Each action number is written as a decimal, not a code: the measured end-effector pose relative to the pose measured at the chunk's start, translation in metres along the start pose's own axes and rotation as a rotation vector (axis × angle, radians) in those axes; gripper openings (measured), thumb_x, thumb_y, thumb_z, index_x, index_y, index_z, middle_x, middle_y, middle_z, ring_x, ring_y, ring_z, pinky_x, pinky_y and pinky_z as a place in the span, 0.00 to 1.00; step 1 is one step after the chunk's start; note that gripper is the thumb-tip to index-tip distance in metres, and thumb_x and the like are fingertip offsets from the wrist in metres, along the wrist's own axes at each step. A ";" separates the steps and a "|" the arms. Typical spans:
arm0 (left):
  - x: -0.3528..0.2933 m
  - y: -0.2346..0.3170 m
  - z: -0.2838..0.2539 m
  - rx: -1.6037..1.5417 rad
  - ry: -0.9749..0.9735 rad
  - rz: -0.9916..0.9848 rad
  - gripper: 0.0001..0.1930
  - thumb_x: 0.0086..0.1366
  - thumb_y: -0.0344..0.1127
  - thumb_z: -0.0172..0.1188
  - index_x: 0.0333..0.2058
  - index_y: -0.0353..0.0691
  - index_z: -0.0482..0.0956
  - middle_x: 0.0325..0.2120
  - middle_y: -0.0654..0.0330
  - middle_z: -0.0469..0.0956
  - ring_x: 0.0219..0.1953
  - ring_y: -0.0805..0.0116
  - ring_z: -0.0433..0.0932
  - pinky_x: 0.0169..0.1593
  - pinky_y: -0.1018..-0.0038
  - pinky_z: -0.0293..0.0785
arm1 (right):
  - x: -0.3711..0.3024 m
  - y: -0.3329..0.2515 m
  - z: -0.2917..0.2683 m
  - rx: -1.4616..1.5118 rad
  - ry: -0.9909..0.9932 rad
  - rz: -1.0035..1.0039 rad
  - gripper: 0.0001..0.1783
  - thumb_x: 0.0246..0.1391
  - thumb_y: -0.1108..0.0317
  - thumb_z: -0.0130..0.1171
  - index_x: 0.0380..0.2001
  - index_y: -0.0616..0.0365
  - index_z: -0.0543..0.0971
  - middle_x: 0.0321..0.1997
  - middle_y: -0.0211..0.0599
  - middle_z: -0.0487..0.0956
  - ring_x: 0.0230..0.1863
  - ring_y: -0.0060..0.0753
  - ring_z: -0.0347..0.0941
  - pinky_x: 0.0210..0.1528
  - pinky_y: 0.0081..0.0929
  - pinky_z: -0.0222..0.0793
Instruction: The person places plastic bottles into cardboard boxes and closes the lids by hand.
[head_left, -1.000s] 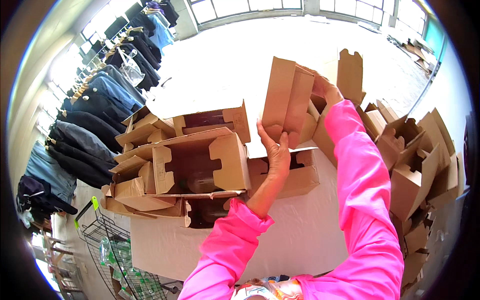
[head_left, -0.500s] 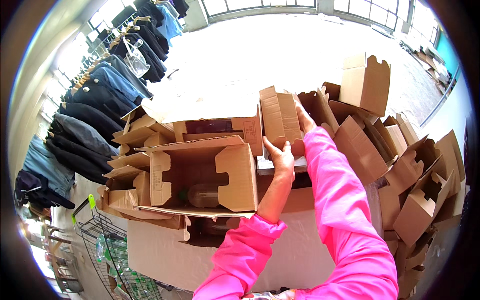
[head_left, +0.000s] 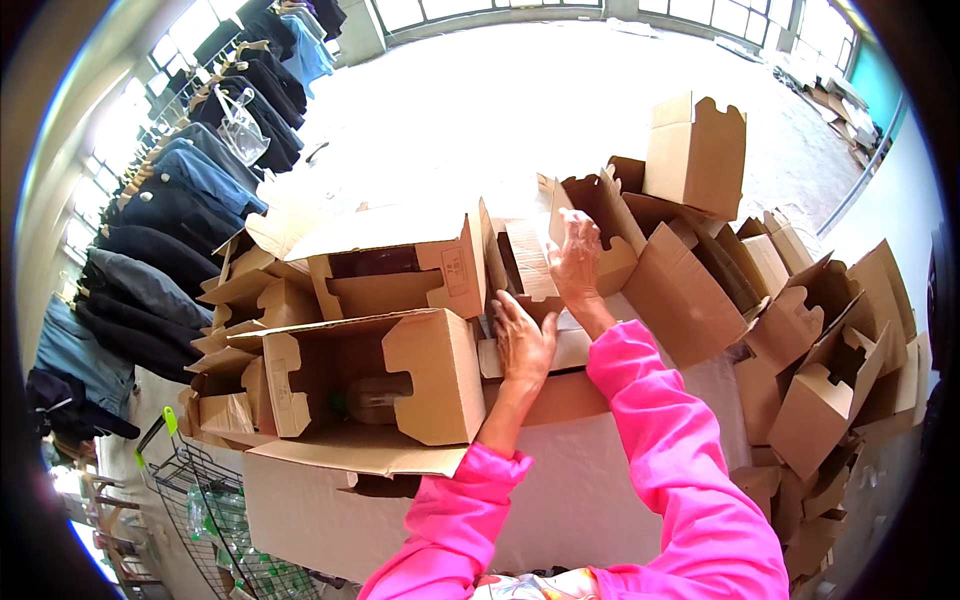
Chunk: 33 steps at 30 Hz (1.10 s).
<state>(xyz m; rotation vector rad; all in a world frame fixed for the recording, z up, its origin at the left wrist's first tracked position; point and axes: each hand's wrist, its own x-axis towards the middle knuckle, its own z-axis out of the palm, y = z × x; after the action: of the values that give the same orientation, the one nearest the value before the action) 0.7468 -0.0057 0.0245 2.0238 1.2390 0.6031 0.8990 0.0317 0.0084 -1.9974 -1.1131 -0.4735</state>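
In pink sleeves, both of my arms reach over the boxes in the middle. My left hand [head_left: 522, 342] lies open, fingers spread, at the near left edge of a small brown cardboard box [head_left: 530, 258]. Across from it, my right hand [head_left: 576, 262] has its fingers apart against that box's right side. Nothing is gripped in either hand. Left of my left hand, an open carton [head_left: 460, 375] lies on its side with a clear bottle [head_left: 378, 396] inside. Behind that sits another open carton [head_left: 462, 278]. The bottom of the small box is hidden.
Several empty cartons [head_left: 690, 295] lean in a pile on the right, with a tall one [head_left: 690, 165] on top. A pale table [head_left: 580, 480] carries the cartons. At lower left stands a wire cart [head_left: 185, 470] holding green-tinted bottles. Dark clothes [head_left: 150, 255] hang on a rack at left.
Both hands have loosened from the small box's sides, and their fingers are now spread. The box sits lower between the neighbouring cartons. The whole view has shifted slightly.
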 end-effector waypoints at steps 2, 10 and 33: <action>-0.022 -0.004 -0.010 0.254 -0.073 0.116 0.54 0.51 0.54 0.63 0.60 0.22 0.39 0.58 0.31 0.49 0.63 0.39 0.47 0.64 0.59 0.47 | -0.001 -0.009 -0.031 -0.214 0.070 0.042 0.35 0.41 0.63 0.62 0.53 0.61 0.63 0.52 0.46 0.65 0.54 0.47 0.61 0.57 0.42 0.56; -0.042 -0.026 -0.019 0.625 -0.119 0.438 0.40 0.47 0.44 0.65 0.59 0.44 0.58 0.54 0.52 0.63 0.59 0.54 0.59 0.59 0.44 0.51 | -0.025 0.051 -0.034 -0.144 -0.329 0.403 0.14 0.43 0.60 0.61 0.33 0.53 0.77 0.30 0.48 0.79 0.36 0.51 0.76 0.43 0.40 0.69; -0.098 0.051 -0.060 0.498 -0.208 0.933 0.05 0.46 0.28 0.57 0.23 0.47 0.78 0.19 0.57 0.77 0.26 0.58 0.79 0.29 0.64 0.72 | -0.145 -0.009 -0.366 -0.007 0.322 0.318 0.15 0.53 0.61 0.55 0.34 0.64 0.78 0.30 0.51 0.78 0.31 0.49 0.75 0.32 0.36 0.68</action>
<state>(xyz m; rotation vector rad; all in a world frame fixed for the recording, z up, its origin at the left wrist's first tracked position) 0.6926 -0.0910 0.0984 2.9889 0.2571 0.4866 0.8311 -0.3300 0.1474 -1.9707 -0.5855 -0.6033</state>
